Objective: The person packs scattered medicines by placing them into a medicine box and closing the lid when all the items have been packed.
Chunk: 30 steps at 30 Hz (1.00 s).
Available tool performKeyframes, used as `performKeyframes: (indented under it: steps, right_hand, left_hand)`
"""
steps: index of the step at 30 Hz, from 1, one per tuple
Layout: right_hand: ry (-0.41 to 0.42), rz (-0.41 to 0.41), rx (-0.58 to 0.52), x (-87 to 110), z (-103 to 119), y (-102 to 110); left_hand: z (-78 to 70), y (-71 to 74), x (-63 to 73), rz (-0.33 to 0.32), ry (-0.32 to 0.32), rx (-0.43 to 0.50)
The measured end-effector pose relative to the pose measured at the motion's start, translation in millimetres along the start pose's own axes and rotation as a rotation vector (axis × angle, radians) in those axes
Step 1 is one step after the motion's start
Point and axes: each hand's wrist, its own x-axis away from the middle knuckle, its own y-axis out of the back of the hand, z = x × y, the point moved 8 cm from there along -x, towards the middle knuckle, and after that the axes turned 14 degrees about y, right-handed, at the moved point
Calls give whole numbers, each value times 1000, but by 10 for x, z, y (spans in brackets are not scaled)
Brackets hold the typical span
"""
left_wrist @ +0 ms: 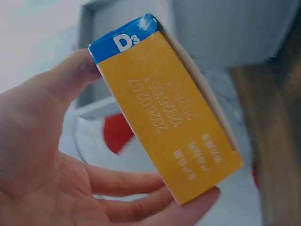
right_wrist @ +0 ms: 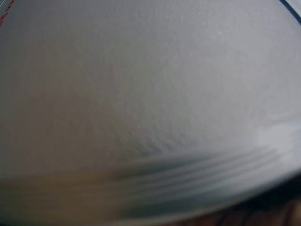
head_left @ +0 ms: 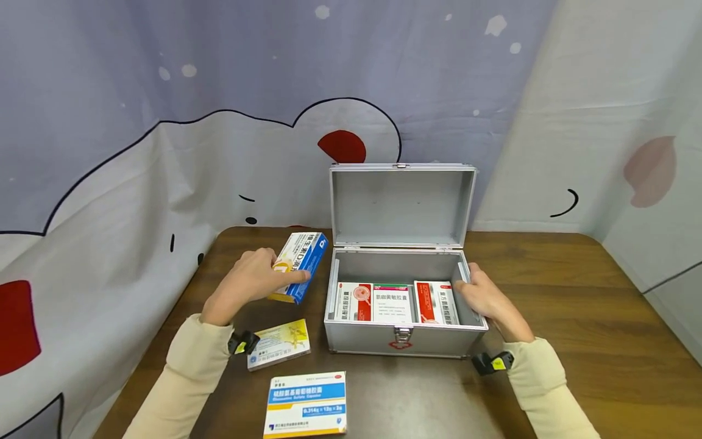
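My left hand (head_left: 249, 281) grips a blue, white and yellow medicine box (head_left: 298, 262), held tilted left of an open silver metal case (head_left: 356, 341). In the left wrist view the yellow end of that medicine box (left_wrist: 169, 117) faces the camera, with "D3" on its blue edge; thumb and fingers lie on opposite sides. My right hand (head_left: 490, 302) holds the case's right wall, thumb over the rim; the other fingers are mostly hidden. Inside the case stand a red-and-white medicine box (head_left: 351, 302), a white one with a green-and-pink top (head_left: 392, 306) and another red-and-white one (head_left: 439, 302).
On the wooden table (head_left: 548, 292) a yellow-and-white medicine box (head_left: 280, 344) lies near my left wrist. Closer to me lies a blue-and-white medicine box (head_left: 306, 421). The case's lid (head_left: 403, 207) stands up at the back, before a patterned curtain (head_left: 247, 55).
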Motion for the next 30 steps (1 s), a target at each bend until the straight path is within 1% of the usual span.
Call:
performKeyframes:
  steps: [4,6,10,12,16,20,21,24,27,28,30]
  right_hand:
    - [-26,4,-65,21,-20,-7]
    - [-30,3,-85,28,-20,-11]
    - [-7,-10,-52,24,-7,-3]
    - [1,-17,-41,22,0,0]
    - [9,-27,-36,15,6,-2]
    - [6,-26,-42,15,0,-14]
    - [-1,-24,-59,17,-6,-21]
    - [-22,-17,-107,22,-19,-41]
    - [-44,-14,-156,30,-31,-59]
    - [-48,-11,-168,31,-31,-64]
    - [-50,-11,-175,34,-30,-70]
  left_hand:
    - [-207,60,125,10,0,-30]
    - [-301,79,190,30,12,-47]
    - [-468,96,299,74,40,-87]
    - [-552,97,334,85,38,-115]
    - [-710,73,372,107,14,-146]
    - [-835,-41,377,171,-10,-149]
    - [-866,-82,376,190,-16,-148]
    - [-990,-218,379,244,-57,-142]
    - [-1113,-366,374,290,-87,-156]
    - [-1148,-414,365,305,-91,-166]
    - [-1192,-508,334,331,-79,-198]
